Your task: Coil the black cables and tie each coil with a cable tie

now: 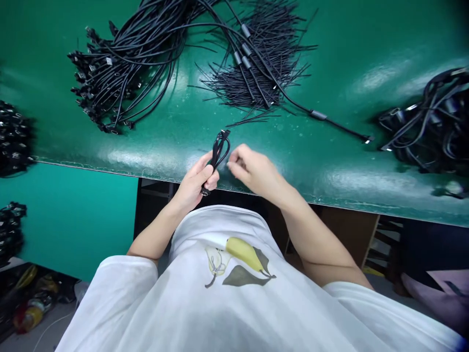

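My left hand [198, 181] is closed around a black cable [219, 149] folded into a small bundle, held upright over the table's front edge. One connector sticks up at the top of the bundle; another shows below my fingers. Just to the right, my right hand [256, 171] has its fingers curled in towards the thumb, close to the cable loops. Whatever lies between those fingertips, if anything, is too small to make out. Beyond both hands lies a pile of thin black ties [252, 73], with a few loose ones at its near side.
A large heap of black cables [146, 44] lies at the back left of the green table [340, 44]. Several cables with grey cylinders cross the tie pile. Bundled cables [436, 122] sit at the right, and more black bundles [14, 139] at the far left.
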The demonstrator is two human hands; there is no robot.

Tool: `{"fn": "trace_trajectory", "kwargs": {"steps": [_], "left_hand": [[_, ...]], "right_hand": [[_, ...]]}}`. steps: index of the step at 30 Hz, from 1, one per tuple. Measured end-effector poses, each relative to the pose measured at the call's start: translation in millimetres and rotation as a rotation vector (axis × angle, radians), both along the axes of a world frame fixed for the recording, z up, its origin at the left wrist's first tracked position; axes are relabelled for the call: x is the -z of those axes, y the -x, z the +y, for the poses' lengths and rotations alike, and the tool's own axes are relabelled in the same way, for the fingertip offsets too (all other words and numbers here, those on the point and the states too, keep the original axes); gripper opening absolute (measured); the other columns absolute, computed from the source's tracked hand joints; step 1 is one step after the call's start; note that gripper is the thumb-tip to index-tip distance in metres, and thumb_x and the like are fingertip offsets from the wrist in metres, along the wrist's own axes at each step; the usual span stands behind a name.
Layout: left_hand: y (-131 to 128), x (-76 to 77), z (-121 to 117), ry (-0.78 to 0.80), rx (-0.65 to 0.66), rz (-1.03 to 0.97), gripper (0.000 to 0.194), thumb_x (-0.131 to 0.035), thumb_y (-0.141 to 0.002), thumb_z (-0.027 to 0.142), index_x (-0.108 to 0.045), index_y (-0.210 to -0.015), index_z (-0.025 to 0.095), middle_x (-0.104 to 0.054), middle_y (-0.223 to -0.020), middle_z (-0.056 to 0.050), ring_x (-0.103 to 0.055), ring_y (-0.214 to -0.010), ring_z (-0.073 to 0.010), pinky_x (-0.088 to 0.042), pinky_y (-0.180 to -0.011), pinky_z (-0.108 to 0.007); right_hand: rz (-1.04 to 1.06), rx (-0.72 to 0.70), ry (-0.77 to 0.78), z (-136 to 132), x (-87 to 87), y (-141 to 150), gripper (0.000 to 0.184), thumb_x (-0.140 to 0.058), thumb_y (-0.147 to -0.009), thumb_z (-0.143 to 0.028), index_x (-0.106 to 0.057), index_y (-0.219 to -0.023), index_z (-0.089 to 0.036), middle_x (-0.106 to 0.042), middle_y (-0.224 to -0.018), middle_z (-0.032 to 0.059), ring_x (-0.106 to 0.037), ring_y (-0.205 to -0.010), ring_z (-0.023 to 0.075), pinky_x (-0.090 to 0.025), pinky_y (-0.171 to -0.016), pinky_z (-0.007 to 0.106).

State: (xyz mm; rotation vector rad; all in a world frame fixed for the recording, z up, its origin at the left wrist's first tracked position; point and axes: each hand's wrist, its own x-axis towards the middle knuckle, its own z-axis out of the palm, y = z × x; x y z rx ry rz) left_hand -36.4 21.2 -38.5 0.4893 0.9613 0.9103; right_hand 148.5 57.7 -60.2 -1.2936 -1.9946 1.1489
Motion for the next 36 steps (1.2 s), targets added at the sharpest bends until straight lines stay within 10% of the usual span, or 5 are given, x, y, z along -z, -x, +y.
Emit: {"fn": "trace_trajectory", "kwargs": {"steps": [9, 16, 22, 28, 36], "left_hand": [[5, 23.7, -7, -0.334, -0.007, 0.481, 0.050, -0.062, -0.091, 0.045, -0.061, -0.134, 0.019, -0.069, -0.084, -0.001, -0.058, -0.072, -0.0114, -0.046, -0.072, -0.025], [13, 25.4, -7, -0.486, 0.329, 0.593, 0.046, -0.053, -0.092, 0.032, -0.060, -0.135, 0.018, -0.058, -0.146, -0.010, -0.048, -0.141, -0.0246, -0.030, -0.122, -0.041], [12, 35.8, -9, -0.422, 0.372, 0.417, 0.044, -0.060, -0.085, 0.027, -0.067, -0.127, 0.016, -0.067, -0.132, -0.011, -0.059, -0.126, -0.0235, -0.040, -0.113, -0.039], [11, 19.2, -13, -0.302, 0.449, 0.421, 0.020, -0.056, -0.086, 0.030, -0.066, -0.088, 0.013, -0.053, -0.061, 0.005, -0.044, -0.056, -0.0080, -0.039, -0.060, -0.023], [8, 9.4, -16, -0.249, 0.491, 0.521, 0.016, -0.044, -0.083, 0.018, -0.048, -0.068, 0.017, -0.039, -0.056, 0.006, -0.035, -0.055, -0.0075, -0.030, -0.057, -0.023]], "right_hand": [[-0.205, -0.022, -0.439, -33, 0.2, 24, 0.030, -0.040, -0.102, -0.026, -0.066, -0.089, -0.020, -0.067, -0.084, 0.0085, -0.057, -0.073, 0.0184, -0.041, -0.069, 0.035], [-0.222, -0.538, -0.663, -16, -28.7, 19, 0.039, -0.029, -0.102, -0.018, -0.068, -0.101, -0.019, -0.070, -0.112, 0.0123, -0.060, -0.101, 0.0241, -0.045, -0.078, 0.042], [-0.184, -0.676, -0.857, -18, -26.2, 13, 0.033, -0.035, -0.101, -0.014, -0.067, -0.094, -0.017, -0.070, -0.100, 0.0102, -0.060, -0.088, 0.0195, -0.046, -0.076, 0.036], [-0.228, -0.595, -0.851, -19, -19.0, 7, 0.033, -0.036, -0.102, -0.017, -0.065, -0.087, -0.015, -0.071, -0.099, 0.0098, -0.061, -0.083, 0.0175, -0.048, -0.076, 0.033], [-0.060, -0.526, -0.884, -21, -10.7, 9, 0.020, -0.046, -0.100, -0.017, -0.066, -0.098, -0.015, -0.072, -0.110, 0.0097, -0.066, -0.093, 0.0170, -0.052, -0.078, 0.030]]}}
